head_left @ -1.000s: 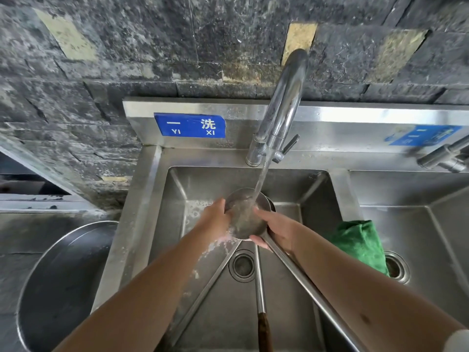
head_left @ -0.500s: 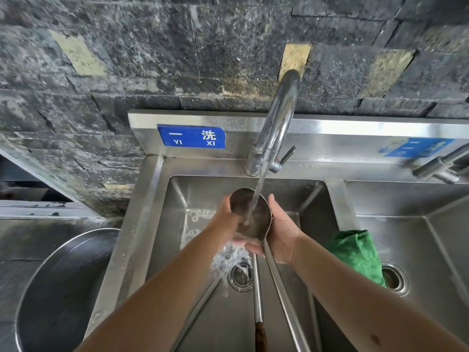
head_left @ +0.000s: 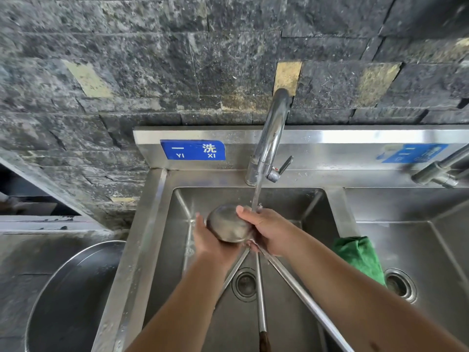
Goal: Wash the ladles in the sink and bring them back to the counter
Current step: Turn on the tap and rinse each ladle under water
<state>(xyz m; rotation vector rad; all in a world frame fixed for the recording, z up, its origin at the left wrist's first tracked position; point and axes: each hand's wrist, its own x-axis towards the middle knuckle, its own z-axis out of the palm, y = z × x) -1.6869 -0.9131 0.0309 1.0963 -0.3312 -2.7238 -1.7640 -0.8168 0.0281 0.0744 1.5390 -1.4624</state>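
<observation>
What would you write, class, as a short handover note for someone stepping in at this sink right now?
Left hand: cups the ladle bowl from below.
Right hand: grip on the same bowl, back side up, under the running tap.
Three long handles fan down over the left basin; other bowls hidden.
Done: rinsing under way.
Left: finish washing all ladles, carry them to the counter.

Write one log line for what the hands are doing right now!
step: rinsing | left hand: cups ladle bowl | right hand: grips bowl, under tap stream | bowl: back up | sink: two more handles

Faucet [head_left: 272, 138] overhangs the basin; ladle handles [head_left: 260, 295] cross its floor.
</observation>
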